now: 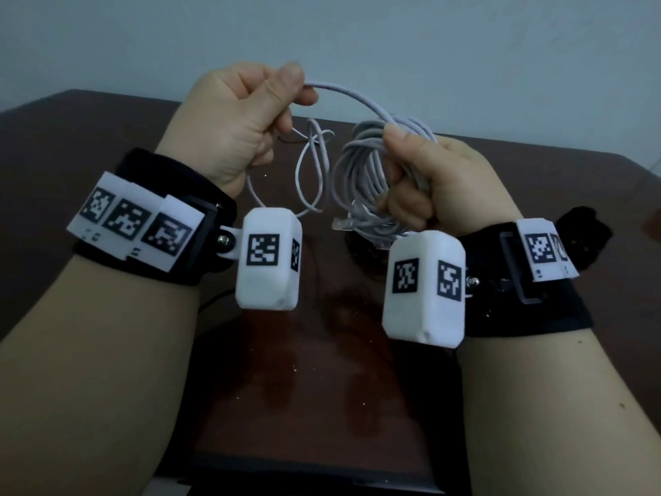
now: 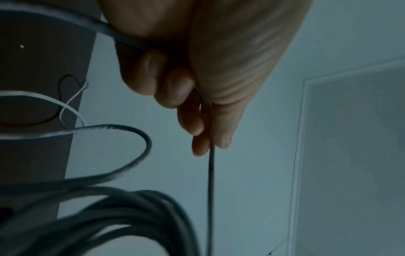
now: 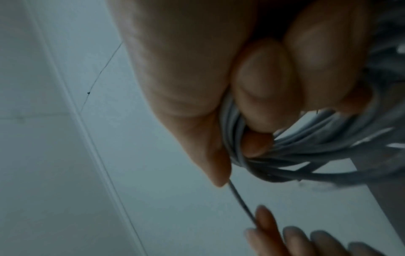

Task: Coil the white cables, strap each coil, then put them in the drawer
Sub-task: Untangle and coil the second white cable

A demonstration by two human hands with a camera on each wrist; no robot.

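Observation:
My right hand (image 1: pixel 411 166) grips a bundle of white cable loops, the coil (image 1: pixel 361 173), held above the brown table (image 1: pixel 107 137). A clear plug (image 1: pixel 343 223) pokes out at the coil's lower end. My left hand (image 1: pixel 272 102) pinches the free run of the same cable (image 1: pixel 357 98), which arcs over to the coil. In the left wrist view the cable (image 2: pixel 211 173) runs between thumb and fingers. In the right wrist view the fingers (image 3: pixel 265 90) curl round the coil (image 3: pixel 306 147). A thinner white cable (image 1: pixel 311 162) lies in loose loops on the table behind.
A thin dark wire (image 2: pixel 63 81) lies on the table beside the thin white cable. A pale wall (image 1: pixel 429 37) rises behind the table. A dark edge (image 1: pixel 322 474) shows at the near side of the table, below my forearms.

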